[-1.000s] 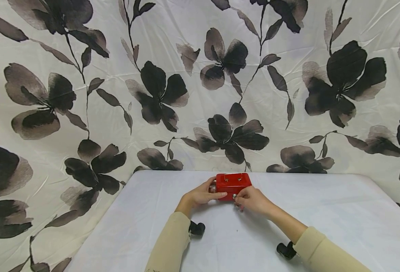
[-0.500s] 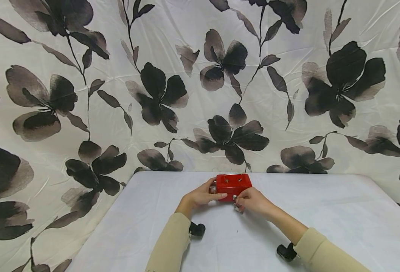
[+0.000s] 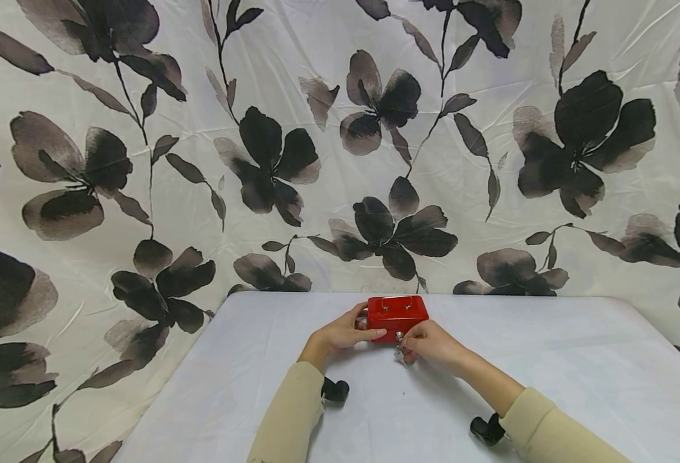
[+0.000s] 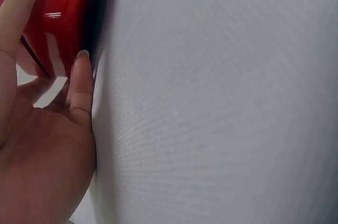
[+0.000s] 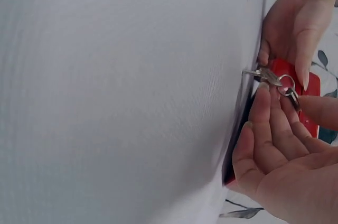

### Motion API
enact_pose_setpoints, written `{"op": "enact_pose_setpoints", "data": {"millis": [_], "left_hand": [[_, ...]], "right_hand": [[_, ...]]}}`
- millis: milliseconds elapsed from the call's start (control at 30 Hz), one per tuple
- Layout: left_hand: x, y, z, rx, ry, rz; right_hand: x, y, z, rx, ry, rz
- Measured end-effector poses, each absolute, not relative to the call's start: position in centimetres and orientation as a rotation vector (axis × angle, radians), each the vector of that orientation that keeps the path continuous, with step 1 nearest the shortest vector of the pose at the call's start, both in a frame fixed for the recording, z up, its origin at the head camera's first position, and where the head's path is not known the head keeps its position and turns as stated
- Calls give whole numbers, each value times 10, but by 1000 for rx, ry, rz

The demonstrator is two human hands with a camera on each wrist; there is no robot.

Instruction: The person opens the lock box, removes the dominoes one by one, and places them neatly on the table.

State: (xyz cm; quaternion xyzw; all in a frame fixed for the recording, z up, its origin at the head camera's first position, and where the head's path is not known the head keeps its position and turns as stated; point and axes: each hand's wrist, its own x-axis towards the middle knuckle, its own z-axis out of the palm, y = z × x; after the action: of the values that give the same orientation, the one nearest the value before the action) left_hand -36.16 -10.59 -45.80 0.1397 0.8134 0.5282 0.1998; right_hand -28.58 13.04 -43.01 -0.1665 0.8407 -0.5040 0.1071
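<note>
A small red cash box (image 3: 386, 321) with a metal carrying handle on its lid sits on the white table, its lid down. My left hand (image 3: 342, 331) holds the box at its left end, thumb along the front face and fingers round the side. At the front lock, my right hand (image 3: 435, 342) pinches a key (image 5: 293, 99) between thumb and forefinger. A ring joins it to another silver key (image 5: 270, 76), which dangles below the lock. The tip of the pinched key is hidden at the box front.
The white-covered table (image 3: 525, 360) extends to both sides and toward me. Behind it hangs a white cloth (image 3: 317, 38) printed with dark flowers, close to the table's back edge. Black wrist cameras (image 3: 335, 390) sit under both forearms.
The dangling keys have swung a little to the left and down beneath the lock, and the right fingers have shifted slightly. The left hand and the box stay where they were.
</note>
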Motion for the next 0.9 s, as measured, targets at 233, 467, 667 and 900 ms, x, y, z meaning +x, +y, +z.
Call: {"op": "enact_pose_setpoints", "data": {"millis": [233, 467, 667, 900], "left_hand": [[-363, -106, -460, 392, 2272, 1479], [-362, -106, -459, 375, 2284, 1467], [-363, -107, -460, 376, 2292, 1461], [-364, -106, -460, 353, 2273, 1476]], "right_hand": [[-284, 128, -431, -354, 2389, -1549], [-281, 127, -430, -258, 2329, -1600], [-281, 127, -432, -238, 2262, -1665], [-282, 128, -435, -179, 2120, -1753]]}}
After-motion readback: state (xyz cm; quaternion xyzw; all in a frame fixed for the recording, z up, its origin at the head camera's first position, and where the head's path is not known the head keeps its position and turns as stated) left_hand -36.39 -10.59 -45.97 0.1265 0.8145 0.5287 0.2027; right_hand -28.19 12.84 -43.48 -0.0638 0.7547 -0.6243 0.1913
